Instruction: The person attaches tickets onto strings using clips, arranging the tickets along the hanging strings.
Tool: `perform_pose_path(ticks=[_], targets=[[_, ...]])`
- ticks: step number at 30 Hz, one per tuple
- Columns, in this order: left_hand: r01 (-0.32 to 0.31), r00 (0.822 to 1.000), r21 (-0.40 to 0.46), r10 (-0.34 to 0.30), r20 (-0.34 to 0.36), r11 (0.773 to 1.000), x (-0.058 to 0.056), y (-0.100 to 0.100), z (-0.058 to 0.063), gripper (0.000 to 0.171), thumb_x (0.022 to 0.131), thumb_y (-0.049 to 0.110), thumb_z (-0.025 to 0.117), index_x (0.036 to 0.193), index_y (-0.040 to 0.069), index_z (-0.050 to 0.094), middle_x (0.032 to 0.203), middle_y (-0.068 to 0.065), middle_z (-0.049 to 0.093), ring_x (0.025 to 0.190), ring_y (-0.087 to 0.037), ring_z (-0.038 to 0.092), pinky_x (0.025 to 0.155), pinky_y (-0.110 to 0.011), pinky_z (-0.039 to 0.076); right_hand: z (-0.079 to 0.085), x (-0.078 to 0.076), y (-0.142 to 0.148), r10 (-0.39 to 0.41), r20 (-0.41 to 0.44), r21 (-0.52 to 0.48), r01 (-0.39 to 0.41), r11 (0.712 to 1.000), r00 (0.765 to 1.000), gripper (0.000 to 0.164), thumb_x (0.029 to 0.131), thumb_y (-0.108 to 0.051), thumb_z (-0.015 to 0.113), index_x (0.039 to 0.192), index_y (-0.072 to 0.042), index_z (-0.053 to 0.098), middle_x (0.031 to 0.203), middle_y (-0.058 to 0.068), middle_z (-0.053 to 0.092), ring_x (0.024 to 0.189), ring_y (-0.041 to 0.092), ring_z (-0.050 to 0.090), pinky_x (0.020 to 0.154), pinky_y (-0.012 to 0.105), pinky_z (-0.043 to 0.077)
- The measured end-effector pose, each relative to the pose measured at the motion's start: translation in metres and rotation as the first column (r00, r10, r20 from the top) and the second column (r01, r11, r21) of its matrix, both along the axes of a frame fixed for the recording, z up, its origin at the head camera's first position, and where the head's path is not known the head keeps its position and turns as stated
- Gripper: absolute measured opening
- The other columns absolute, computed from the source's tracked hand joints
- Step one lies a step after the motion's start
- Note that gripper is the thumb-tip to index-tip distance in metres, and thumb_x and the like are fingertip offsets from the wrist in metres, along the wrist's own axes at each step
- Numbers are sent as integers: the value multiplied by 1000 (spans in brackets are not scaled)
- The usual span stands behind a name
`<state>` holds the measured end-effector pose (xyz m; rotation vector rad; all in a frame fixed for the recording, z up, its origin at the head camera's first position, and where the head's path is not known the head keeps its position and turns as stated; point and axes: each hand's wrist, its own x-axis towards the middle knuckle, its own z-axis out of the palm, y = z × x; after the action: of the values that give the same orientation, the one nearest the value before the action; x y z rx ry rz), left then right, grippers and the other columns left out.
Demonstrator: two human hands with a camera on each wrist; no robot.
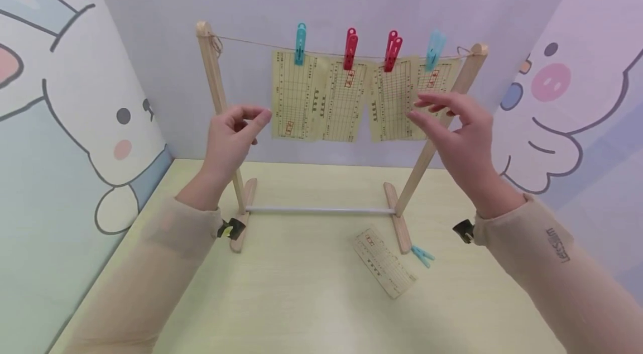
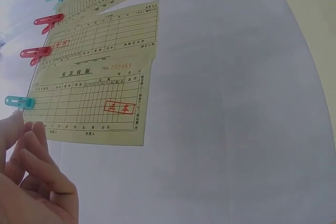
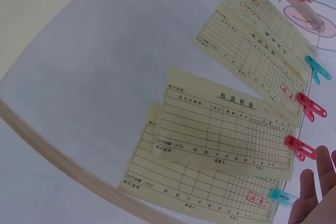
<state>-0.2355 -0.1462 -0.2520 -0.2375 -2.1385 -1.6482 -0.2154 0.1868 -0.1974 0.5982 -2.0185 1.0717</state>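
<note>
Several printed receipt slips (image 1: 296, 97) hang from a thin string, held by a teal clothespin (image 1: 300, 44), two red clothespins (image 1: 350, 49) and a light blue clothespin (image 1: 435, 51). My left hand (image 1: 231, 136) is just left of the leftmost slip, its fingers loosely bent, and no object shows in it. In the left wrist view that hand appears close to the teal clothespin (image 2: 20, 102); whether it touches the slip I cannot tell. My right hand (image 1: 462, 136) is in front of the rightmost slips, thumb and fingers apart with nothing between them.
A wooden stand (image 1: 213, 72) with two posts carries the string, and a white rod (image 1: 321, 210) joins its feet. On the table (image 1: 281, 287) lie a loose receipt slip (image 1: 382, 262) and a blue clothespin (image 1: 423, 256) by the right foot. Cartoon-printed walls surround it.
</note>
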Motion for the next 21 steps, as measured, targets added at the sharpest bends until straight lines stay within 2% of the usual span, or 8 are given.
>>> perform_pose_path(ticks=[7,12,15,21], targets=[[8,997,15,-9,71,1000,6,2,-10,34,83,42,66,99,11,68,93,4,62,61,-13,49,54,-22,41,-14,7,16,-24,25,-9,24,1000,999,23,76,2,73,99,3,69,91,-7,68,86,9,55,76,19,35],[14,994,30,-17,104,999,9,3,-16,34,84,41,66,100,10,67,92,5,62,61,-12,50,55,-24,43,-24,13,28,-34,7,32,33,999,999,26,73,9,72,98,4,69,91,-1,69,86,3,54,76,18,37],[13,992,47,-19,124,999,11,4,-20,34,84,40,66,100,9,67,90,5,61,61,-11,49,54,-23,42,-31,17,35,-44,28,51,43,998,999,27,73,10,72,98,4,68,93,2,69,87,0,54,77,17,37],[29,987,69,-39,156,997,16,7,-27,34,84,37,67,100,7,66,90,6,61,62,-10,48,55,-20,43,-48,24,50,-78,118,54,72,996,990,26,76,7,71,101,3,68,95,-11,67,89,0,53,78,17,35]])
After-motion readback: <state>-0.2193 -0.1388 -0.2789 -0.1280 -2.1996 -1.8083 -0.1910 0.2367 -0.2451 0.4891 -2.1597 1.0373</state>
